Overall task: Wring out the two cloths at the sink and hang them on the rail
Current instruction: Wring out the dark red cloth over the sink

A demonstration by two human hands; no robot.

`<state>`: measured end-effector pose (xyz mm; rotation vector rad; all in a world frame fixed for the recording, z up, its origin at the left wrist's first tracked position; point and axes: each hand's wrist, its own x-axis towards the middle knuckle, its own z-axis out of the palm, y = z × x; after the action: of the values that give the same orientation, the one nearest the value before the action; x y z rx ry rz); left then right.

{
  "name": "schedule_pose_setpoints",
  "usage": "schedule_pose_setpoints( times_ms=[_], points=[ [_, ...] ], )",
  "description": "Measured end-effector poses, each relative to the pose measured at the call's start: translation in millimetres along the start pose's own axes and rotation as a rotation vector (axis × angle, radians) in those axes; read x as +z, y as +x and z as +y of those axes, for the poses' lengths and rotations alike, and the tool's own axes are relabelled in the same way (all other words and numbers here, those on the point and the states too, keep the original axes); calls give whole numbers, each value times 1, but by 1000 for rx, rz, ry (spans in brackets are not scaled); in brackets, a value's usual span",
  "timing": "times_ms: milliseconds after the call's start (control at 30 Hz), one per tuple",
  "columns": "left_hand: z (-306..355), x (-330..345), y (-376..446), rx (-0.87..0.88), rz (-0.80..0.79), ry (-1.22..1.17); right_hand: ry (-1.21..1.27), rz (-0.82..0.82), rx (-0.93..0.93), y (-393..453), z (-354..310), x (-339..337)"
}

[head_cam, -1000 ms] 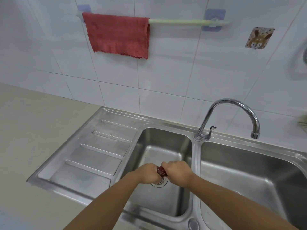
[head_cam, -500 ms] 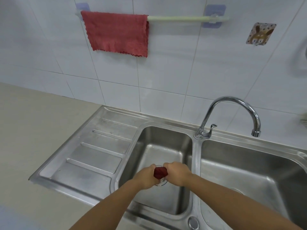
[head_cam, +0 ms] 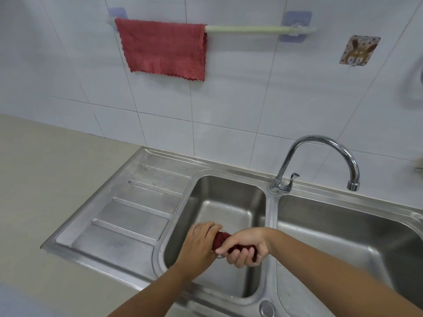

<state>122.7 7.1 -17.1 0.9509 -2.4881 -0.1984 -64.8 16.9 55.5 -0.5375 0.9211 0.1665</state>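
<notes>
A dark red wet cloth [head_cam: 220, 239], twisted into a tight roll, is held over the left basin of the steel sink [head_cam: 271, 216]. My left hand [head_cam: 201, 242] grips its left end and my right hand [head_cam: 243, 245] grips its right end, palm turned up. Most of the roll is hidden inside the two fists. A second red cloth [head_cam: 163, 48] hangs spread flat over the left half of the pale green rail [head_cam: 261, 29] on the tiled wall. The right half of the rail is bare.
A curved chrome tap [head_cam: 320, 161] stands behind the divider, its spout over the right basin [head_cam: 348, 236]. A ribbed drainboard [head_cam: 132, 209] lies left of the basins, beige counter [head_cam: 45, 179] beyond it. A rabbit-print wall hook [head_cam: 359, 50] sits right of the rail.
My right hand has rotated palm up, twisting the cloth roll, and both hands sit a little lower in the basin. The hanging cloth has not moved.
</notes>
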Motion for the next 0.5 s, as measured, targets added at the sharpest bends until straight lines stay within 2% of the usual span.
schedule_pose_setpoints(
  times_ms=[100, 300, 433, 500],
  points=[
    [0, -13, 10, -57, -203, -58, -44, 11, 26, 8, 5, 7],
    [-3, -21, 27, -17, -393, 141, -262, 489, 4, 15, 7, 14],
    [0, -21, 36, -48, -518, 179, -801, 981, -115, 21, 8, 27],
    [3, -21, 38, -80, -568, 184, -1097, 1124, -124, 26, 13, 27]
  ],
)
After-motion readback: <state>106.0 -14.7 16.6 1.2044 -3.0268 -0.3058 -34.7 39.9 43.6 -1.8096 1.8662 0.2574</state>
